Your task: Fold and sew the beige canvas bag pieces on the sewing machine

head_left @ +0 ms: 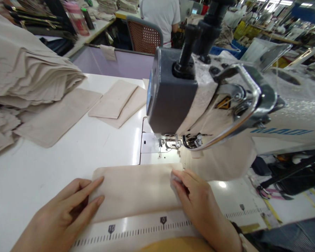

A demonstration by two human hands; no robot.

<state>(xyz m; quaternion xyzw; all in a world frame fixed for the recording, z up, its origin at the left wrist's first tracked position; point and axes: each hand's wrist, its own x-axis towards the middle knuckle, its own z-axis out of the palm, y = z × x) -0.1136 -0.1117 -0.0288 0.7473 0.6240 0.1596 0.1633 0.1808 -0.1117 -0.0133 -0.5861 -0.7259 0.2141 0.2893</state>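
A beige fabric panel [136,189] lies flat on the white sewing table, just in front of the sewing machine's needle area [161,144]. My right hand [196,199] pinches the panel's right edge between thumb and fingers. At the panel's left edge, my left hand [65,213] rests with thumb and forefinger apart on top of the cloth. Its other fingers are partly hidden. Another beige piece [220,159] lies to the right, partly under the machine head [173,94]. The presser foot and the panel are apart.
A tall stack of beige cloth [28,66] stands at the left. Beside it lie a loose panel [60,117] and folded pieces [115,99]. A printed ruler [136,231] runs along the front edge. Pink-handled snips [270,193] lie right. A person in white [160,17] sits beyond.
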